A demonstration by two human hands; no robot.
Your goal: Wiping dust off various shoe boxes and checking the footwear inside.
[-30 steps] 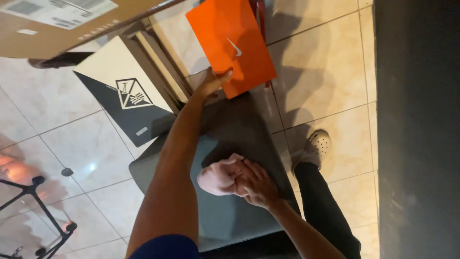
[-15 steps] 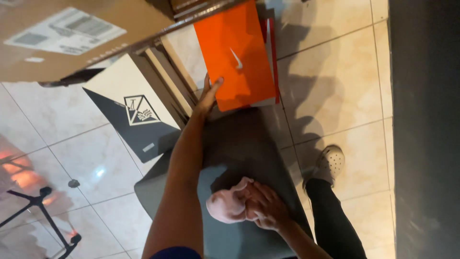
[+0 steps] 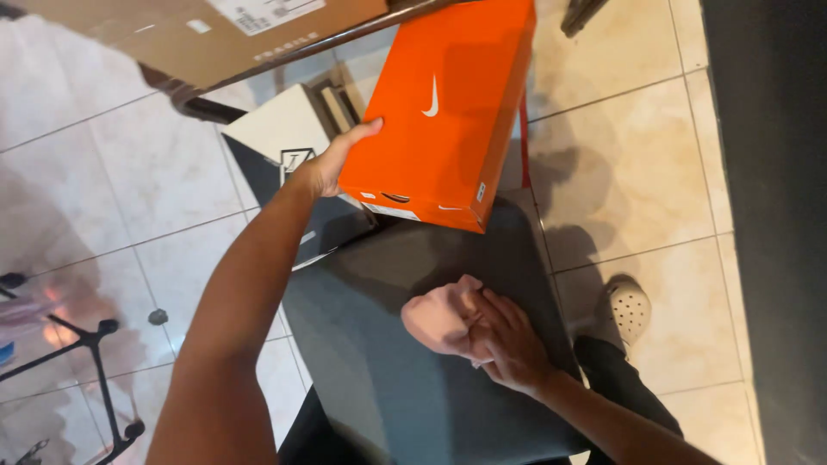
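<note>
My left hand (image 3: 332, 164) grips the left edge of an orange shoebox (image 3: 448, 103) and holds it raised above the far end of a dark grey flat surface (image 3: 388, 379). On that grey surface my right hand (image 3: 508, 340) presses down on a crumpled pink cloth (image 3: 439, 319), fingers spread over it.
A black-and-white box (image 3: 276, 138) lies on the tiled floor (image 3: 620, 172) under my left forearm. A brown cardboard box (image 3: 198, 39) sits at the top left. My foot in a light clog (image 3: 629, 306) stands at the right. A black metal stand (image 3: 95, 370) is at lower left.
The orange shoebox has come up and nearer in my left hand, which now grips its edge. My right hand stays on the pink cloth.
</note>
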